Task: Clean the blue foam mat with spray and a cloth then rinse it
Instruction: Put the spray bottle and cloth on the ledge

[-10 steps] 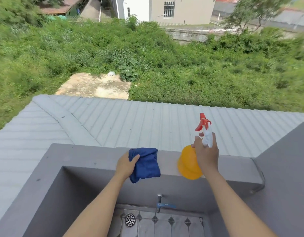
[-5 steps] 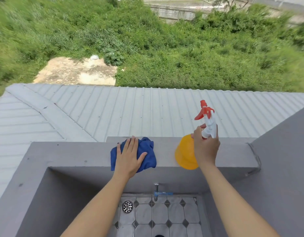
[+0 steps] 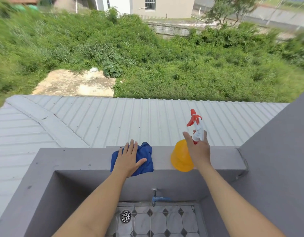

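Note:
A crumpled dark blue cloth (image 3: 146,154) lies on the grey concrete ledge (image 3: 79,158). My left hand (image 3: 128,159) rests flat on it with the fingers spread. To the right, an orange spray bottle (image 3: 180,158) with a red and white trigger head stands on the same ledge. My right hand (image 3: 199,153) is at the bottle's neck, thumb stretched out and apart from it, fingers behind the neck. No blue foam mat is in view.
Below the ledge is a grey wash basin with a blue tap (image 3: 158,198), a round drain (image 3: 125,216) and a tiled floor. A corrugated grey roof (image 3: 113,120) lies beyond the ledge, then dense greenery. A grey wall (image 3: 276,151) rises on the right.
My left hand laid the cloth on the ledge and flattened on it. My right hand set the bottle down and loosened its grip on the neck. The camera tilted back up.

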The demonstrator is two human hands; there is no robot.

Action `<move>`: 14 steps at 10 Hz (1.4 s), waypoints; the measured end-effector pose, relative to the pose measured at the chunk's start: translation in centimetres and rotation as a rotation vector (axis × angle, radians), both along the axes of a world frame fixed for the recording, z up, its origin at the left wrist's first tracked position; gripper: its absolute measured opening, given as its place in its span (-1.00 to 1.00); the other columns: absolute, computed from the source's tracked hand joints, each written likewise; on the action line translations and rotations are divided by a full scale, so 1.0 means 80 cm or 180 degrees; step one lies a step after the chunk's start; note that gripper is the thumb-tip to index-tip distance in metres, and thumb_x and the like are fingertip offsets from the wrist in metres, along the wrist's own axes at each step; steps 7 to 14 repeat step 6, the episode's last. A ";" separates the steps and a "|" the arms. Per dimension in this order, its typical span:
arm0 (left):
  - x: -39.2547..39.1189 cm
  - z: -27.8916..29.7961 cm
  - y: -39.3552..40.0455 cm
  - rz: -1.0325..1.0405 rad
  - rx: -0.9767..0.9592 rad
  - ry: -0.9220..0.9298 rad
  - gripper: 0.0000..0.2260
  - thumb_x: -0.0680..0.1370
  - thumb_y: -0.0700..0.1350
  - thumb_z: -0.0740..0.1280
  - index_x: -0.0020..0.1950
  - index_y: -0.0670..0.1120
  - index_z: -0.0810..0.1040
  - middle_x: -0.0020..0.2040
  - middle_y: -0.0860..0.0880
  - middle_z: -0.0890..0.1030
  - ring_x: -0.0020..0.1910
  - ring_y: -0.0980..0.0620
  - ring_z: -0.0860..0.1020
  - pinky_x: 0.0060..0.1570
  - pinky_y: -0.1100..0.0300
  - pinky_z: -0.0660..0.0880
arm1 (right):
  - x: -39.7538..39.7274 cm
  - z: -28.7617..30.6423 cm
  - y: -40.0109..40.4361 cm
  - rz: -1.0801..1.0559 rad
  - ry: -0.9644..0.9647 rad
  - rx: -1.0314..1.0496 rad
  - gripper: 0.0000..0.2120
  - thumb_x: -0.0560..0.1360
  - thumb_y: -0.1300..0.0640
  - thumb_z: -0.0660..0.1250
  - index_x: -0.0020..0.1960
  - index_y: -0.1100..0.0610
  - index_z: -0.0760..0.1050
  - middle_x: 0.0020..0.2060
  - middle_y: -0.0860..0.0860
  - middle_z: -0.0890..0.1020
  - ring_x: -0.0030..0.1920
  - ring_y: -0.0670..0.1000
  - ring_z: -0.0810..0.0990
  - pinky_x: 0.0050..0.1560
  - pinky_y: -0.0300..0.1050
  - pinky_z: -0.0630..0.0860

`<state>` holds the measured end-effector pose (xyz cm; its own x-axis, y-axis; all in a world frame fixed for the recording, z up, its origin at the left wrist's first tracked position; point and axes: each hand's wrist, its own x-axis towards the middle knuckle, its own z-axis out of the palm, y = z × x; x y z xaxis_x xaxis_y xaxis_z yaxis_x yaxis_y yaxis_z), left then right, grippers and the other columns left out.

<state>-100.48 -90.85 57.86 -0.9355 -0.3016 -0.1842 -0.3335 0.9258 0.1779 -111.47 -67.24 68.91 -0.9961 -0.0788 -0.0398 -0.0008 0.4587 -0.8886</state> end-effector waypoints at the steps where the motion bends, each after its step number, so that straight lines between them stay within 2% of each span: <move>1: 0.003 0.018 -0.006 0.0026 -0.0116 0.0018 -0.07 0.32 0.42 -0.37 0.57 -0.11 -0.14 0.58 -0.09 -0.15 0.55 -0.09 -0.05 0.49 -0.06 -0.05 | -0.003 -0.007 0.012 0.0155 -0.0105 0.0439 -0.44 0.46 -0.15 0.40 0.33 0.07 0.31 0.05 -0.02 0.42 0.07 0.01 0.42 0.03 -0.07 0.39; 2: 0.009 0.030 -0.013 0.0119 -0.0166 -0.0016 0.01 0.26 0.48 -0.44 0.56 -0.11 -0.18 0.57 -0.10 -0.18 0.55 -0.09 -0.05 0.49 -0.05 -0.05 | -0.004 -0.028 0.016 0.0206 -0.0331 0.0406 -0.49 0.44 -0.15 0.42 0.24 0.13 0.43 0.07 0.07 0.55 0.10 0.11 0.54 0.00 -0.09 0.40; 4: 0.032 0.029 -0.012 0.0188 0.0000 -0.0124 0.01 0.26 0.49 -0.38 0.56 -0.11 -0.18 0.57 -0.10 -0.18 0.55 -0.09 -0.07 0.49 -0.03 -0.05 | -0.008 -0.032 -0.004 0.0142 -0.0248 0.0113 -0.50 0.49 -0.12 0.39 0.33 0.06 0.38 0.17 0.05 0.54 0.19 0.10 0.50 0.11 -0.09 0.37; 5: 0.031 0.029 -0.008 0.0174 0.0022 -0.0156 -0.09 0.39 0.47 -0.26 0.56 -0.10 -0.18 0.57 -0.11 -0.18 0.55 -0.10 -0.09 0.49 -0.04 -0.06 | -0.011 -0.025 -0.010 0.0175 -0.0264 0.0158 -0.45 0.50 -0.13 0.38 0.38 0.06 0.32 0.19 0.03 0.51 0.20 0.09 0.48 0.10 -0.10 0.34; 6: 0.027 0.047 -0.008 0.0247 0.0086 -0.0029 -0.23 0.55 0.34 -0.05 0.56 -0.12 -0.20 0.57 -0.11 -0.20 0.55 -0.10 -0.11 0.50 -0.03 -0.09 | -0.003 -0.026 0.004 0.0440 -0.0315 -0.0012 -0.39 0.52 -0.16 0.32 0.47 0.03 0.22 0.29 -0.04 0.45 0.29 0.05 0.42 0.23 -0.01 0.38; 14: 0.027 0.047 -0.008 0.0247 0.0086 -0.0029 -0.23 0.55 0.34 -0.05 0.56 -0.12 -0.20 0.57 -0.11 -0.20 0.55 -0.10 -0.11 0.50 -0.03 -0.09 | -0.003 -0.026 0.004 0.0440 -0.0315 -0.0012 -0.39 0.52 -0.16 0.32 0.47 0.03 0.22 0.29 -0.04 0.45 0.29 0.05 0.42 0.23 -0.01 0.38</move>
